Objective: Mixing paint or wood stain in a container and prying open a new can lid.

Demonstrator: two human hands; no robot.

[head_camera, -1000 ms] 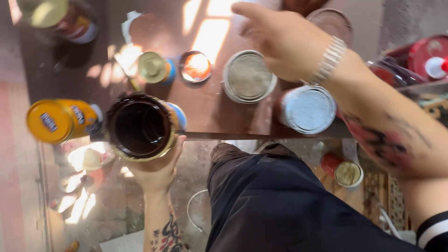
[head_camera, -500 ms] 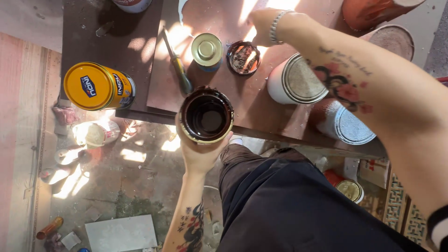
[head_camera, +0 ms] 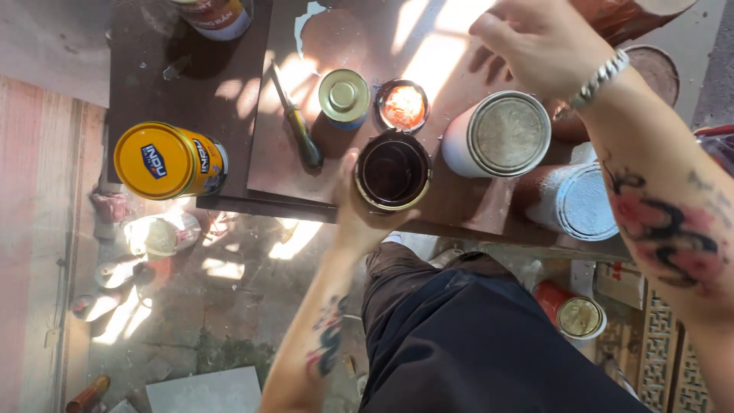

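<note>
My left hand (head_camera: 359, 218) grips an open paint can (head_camera: 393, 171) holding dark brown paint, and holds it over the near edge of a brown board (head_camera: 451, 53) on the table. My right hand (head_camera: 539, 42) reaches out over the far right of the board with its fingers apart and nothing in them. It hovers above a white can with a closed metal lid (head_camera: 508, 134) and near a rust-red can at the top edge. A small open lid with orange paint (head_camera: 403, 107) and a small can with a gold lid (head_camera: 344, 95) lie just beyond the dark can.
A screwdriver (head_camera: 297, 126) lies on the board left of the small cans. A yellow-lidded can (head_camera: 168, 160) stands at the table's left edge. Another white can (head_camera: 585, 200) sits at the right. More cans and debris litter the floor below (head_camera: 160, 237). My dark trousers (head_camera: 474, 336) fill the lower middle.
My left hand has carried the dark can up and to the right, onto the board's near edge. My right hand has stayed reaching over the far cans.
</note>
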